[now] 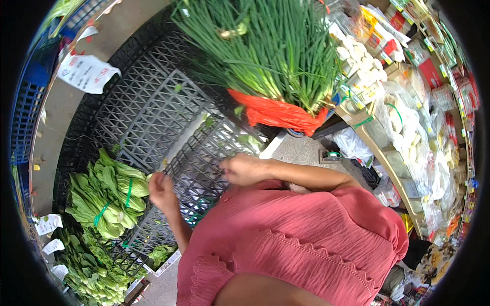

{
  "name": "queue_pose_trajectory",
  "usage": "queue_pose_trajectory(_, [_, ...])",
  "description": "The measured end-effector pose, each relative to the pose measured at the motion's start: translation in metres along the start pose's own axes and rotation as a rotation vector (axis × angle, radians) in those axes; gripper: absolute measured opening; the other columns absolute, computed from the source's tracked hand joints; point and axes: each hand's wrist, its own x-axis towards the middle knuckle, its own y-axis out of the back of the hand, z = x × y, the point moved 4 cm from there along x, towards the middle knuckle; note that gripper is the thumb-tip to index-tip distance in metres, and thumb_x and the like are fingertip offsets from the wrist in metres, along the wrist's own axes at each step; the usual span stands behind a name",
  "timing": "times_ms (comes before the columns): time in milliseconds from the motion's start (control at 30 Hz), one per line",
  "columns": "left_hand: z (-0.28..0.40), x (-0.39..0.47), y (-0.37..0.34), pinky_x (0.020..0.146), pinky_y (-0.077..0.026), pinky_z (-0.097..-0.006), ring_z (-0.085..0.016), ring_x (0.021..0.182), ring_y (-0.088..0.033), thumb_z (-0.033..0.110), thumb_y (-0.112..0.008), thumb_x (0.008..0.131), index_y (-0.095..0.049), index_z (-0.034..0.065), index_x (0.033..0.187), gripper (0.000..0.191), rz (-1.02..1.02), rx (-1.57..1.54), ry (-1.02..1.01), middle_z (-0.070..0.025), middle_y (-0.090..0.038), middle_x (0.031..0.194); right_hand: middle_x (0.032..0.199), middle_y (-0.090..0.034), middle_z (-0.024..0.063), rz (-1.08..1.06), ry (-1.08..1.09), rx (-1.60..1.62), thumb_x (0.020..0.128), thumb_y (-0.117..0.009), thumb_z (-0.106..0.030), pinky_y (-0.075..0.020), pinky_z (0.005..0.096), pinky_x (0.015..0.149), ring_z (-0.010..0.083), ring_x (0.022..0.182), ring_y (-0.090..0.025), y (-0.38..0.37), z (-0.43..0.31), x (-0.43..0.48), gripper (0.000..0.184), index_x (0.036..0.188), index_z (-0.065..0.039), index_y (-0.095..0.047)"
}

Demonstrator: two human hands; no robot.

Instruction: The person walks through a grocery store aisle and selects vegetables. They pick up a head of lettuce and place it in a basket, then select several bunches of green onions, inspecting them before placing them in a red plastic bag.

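My left hand (161,188), slightly blurred, hangs over the black plastic crates with its fingers bent. It is just beside the pale stem end of leafy greens (111,195) bundled with green ties; whether it touches them I cannot tell. Over the nearer crate (203,153), my right hand (242,169) has curled, blurred fingers, and its palm is hidden. Loose leaf scraps (208,121) lie on the crates. Beyond my right hand stands a big bunch of long green onions (275,57), its lower ends wrapped in a red plastic bag (279,113).
More leafy greens (92,267) lie at the lower left. Paper tags with writing (90,73) hang along the left ledge. At the right are a container of white eggs (360,57), bagged goods and packed shelves. A tape dispenser (330,156) sits on the floor.
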Motion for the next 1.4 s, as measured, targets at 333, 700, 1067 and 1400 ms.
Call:
queue_pose_trajectory(333, [0.069,-0.074,-0.211,0.082,-0.047,-0.0302,-0.02,0.093,-0.059,0.008,-0.065,0.08,-0.051,-0.0045,0.113,0.038,-0.758,-0.102,-0.003,-0.0143,-0.059,0.105,0.09,-0.057,0.0179,1.001,-0.038,-0.407,0.075,-0.058,-0.009,-0.0429,0.0442,0.078,0.0355,0.087,-0.055,0.083,0.05,-0.144,0.033,0.106,0.001,-0.057])
queue_pose_trajectory(700, [0.107,-0.114,-0.291,0.099,-0.026,-0.0507,-0.031,0.114,-0.045,0.004,-0.057,0.07,-0.052,0.002,0.117,0.047,-0.779,0.489,-0.988,-0.0142,-0.051,0.119,0.087,-0.056,0.0098,0.744,-0.001,-0.678,0.066,-0.057,-0.002,-0.0378,0.0372,0.075,0.0259,0.082,-0.052,0.07,0.087,-0.169,0.033,0.097,-0.006,-0.064])
queue_pose_trajectory(1067, [0.059,-0.134,-0.282,0.09,-0.042,-0.0354,-0.026,0.104,-0.054,-0.003,-0.055,0.071,-0.056,-0.0045,0.104,0.033,-0.781,0.099,-0.418,-0.0166,-0.056,0.111,0.083,-0.056,0.018,0.996,0.044,-0.594,0.074,-0.062,-0.011,-0.0469,0.0404,0.069,0.0339,0.078,-0.055,0.11,0.076,-0.126,0.016,0.084,0.001,-0.058])
queue_pose_trajectory(1400, [0.014,-0.085,-0.29,0.059,-0.045,-0.033,-0.024,0.07,-0.06,0.009,-0.065,0.078,-0.054,0.0079,0.084,0.013,-0.553,-0.77,0.876,-0.0085,-0.06,0.079,0.095,-0.053,0.0185,0.698,-0.09,-0.843,0.071,-0.057,-0.007,-0.0469,0.0396,0.074,0.0348,0.088,-0.053,0.071,0.08,-0.087,0.042,0.111,0.003,-0.05])
